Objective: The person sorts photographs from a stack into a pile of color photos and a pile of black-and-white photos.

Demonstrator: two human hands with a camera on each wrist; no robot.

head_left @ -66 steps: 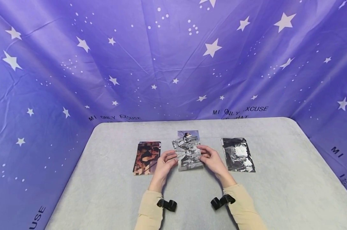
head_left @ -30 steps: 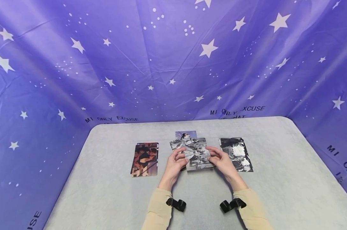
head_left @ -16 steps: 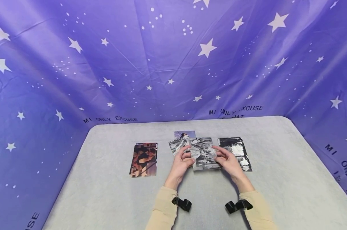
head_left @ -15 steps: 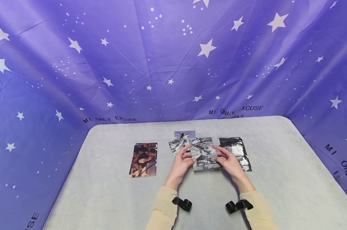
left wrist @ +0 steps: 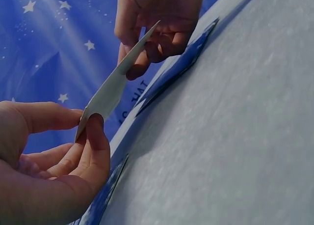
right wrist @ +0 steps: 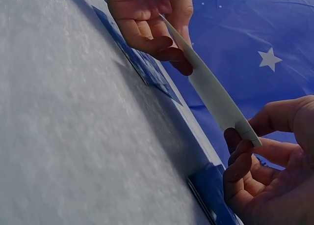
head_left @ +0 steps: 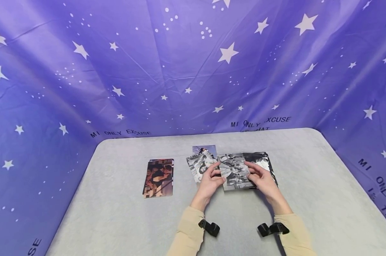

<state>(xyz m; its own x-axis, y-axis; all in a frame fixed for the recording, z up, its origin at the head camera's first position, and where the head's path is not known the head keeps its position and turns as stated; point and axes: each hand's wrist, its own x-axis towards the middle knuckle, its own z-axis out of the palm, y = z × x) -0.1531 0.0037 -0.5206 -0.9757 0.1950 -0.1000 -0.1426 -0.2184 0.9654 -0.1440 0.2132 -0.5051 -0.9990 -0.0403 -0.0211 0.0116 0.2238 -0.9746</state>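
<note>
Between both hands is a black-and-white photo card [head_left: 233, 171], lifted off the table with its pale back [left wrist: 110, 92] showing in the left wrist view. My left hand [head_left: 209, 183] pinches its left edge between thumb and fingers. The opposite edge is pinched by my right hand [head_left: 264, 179]. Behind the left hand, another black-and-white photo card [head_left: 199, 165] lies at a slant over a purple-blue photo card [head_left: 205, 149]. A pile of dark photo cards [head_left: 265, 161] sits under and beyond the right hand, partly covered by the held card.
On the left lies a pile of reddish-brown photo cards [head_left: 158, 177]. The grey table [head_left: 116, 213] has rounded far corners, and a purple star-printed cloth [head_left: 167, 71] hangs behind and at both sides. Each wrist wears a black camera strap [head_left: 209, 227].
Both hands have carried the black-and-white card rightward from above the middle cards to the edge of the right pile. The slanted card in the middle is now more exposed.
</note>
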